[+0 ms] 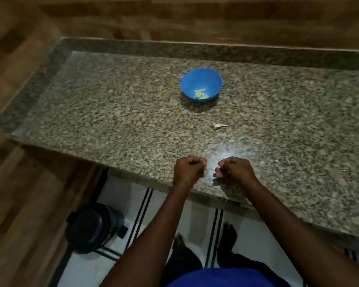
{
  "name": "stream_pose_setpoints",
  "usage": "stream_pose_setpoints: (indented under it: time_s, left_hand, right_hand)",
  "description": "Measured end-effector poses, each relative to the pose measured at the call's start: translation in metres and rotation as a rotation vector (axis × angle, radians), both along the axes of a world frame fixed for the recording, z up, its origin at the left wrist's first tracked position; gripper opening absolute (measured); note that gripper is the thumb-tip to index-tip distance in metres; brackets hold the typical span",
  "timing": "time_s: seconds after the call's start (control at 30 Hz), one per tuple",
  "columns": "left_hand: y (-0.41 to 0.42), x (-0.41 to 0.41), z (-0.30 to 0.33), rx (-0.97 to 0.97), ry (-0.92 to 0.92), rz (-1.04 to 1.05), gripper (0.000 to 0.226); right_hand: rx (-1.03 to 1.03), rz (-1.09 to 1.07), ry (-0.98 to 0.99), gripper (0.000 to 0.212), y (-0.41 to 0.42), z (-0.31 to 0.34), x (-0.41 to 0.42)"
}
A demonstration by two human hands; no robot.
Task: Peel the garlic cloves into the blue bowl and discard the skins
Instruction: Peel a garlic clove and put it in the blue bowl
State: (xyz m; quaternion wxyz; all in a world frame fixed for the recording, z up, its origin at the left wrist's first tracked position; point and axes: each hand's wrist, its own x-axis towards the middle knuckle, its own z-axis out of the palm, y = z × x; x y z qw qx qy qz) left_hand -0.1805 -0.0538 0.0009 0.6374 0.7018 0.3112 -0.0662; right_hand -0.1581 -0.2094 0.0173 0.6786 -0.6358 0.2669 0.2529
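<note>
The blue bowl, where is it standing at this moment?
In the head view the blue bowl stands on the granite counter, far from both hands, a little right of centre, with a pale scrap lying nearer the person.

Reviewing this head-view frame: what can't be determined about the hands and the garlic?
- Left hand: curled fingers hide whether it holds anything.
- Right hand: any contents hidden by fingers and glare.
- Pieces in the blue bowl: too small to count.
- Scrap on the counter: skin or clove unclear.

pretty dim overall | glare patch on the granite counter (pixel 133 112) near its front edge – soft, blurry, edges bending wide-angle style
</note>
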Motion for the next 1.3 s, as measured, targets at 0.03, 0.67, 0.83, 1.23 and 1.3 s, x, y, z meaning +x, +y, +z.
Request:
stream_pose_setpoints:
  time_s: [0.03, 0.67, 0.83, 1.23, 1.3]
  left_hand:
    - [0.016, -0.011, 0.005, -0.093, 0.024, 0.044, 0.005]
    - [0.455, -0.311, -0.011, -0.623, -0.249, 0.847, 0.019]
    - [0.521, -0.361, -0.049, -0.631, -0.225, 0.976, 0.020]
    - [0.599, -0.407, -0.226, -0.675, -0.067, 1.086, 0.017]
    - [0.605, -0.403, -0.264, -0.687, -0.024, 1.061, 0.016]
  right_hand:
    - [-0.003, 0.045, -0.009, 0.008, 0.016, 0.004, -0.002]
    - [0.065, 0.742, -0.022, 0.005, 0.516, -0.022, -0.207]
    - [0.041, 0.864, 0.051, 0.014, 0.597, -0.059, -0.249]
    - [-0.302, 1.030, 0.226, 0.016, 0.698, -0.220, -0.276]
    - [-0.356, 1.013, 0.214, 0.014, 0.708, -0.261, -0.274]
